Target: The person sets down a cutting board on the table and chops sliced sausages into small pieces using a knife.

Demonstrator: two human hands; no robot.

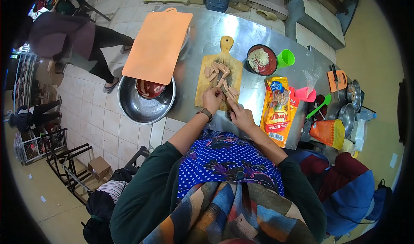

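Cut sausage pieces (221, 69) lie on the wooden board (226, 56), towards its near end. Left hand (212, 100): fingers curled at the pieces; grasp hidden. Right hand (242, 116): fingers partly extended over the board's near edge; any hold cannot be determined. Beyond, an orange mat (157, 45) partly covers a red-brown bowl (149, 90) inside the metal basin (129, 108).

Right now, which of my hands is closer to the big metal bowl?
Your left hand. It is at the cutting board's near end, right of the big metal bowl. Your right hand is further right, with the left between it and the bowl.
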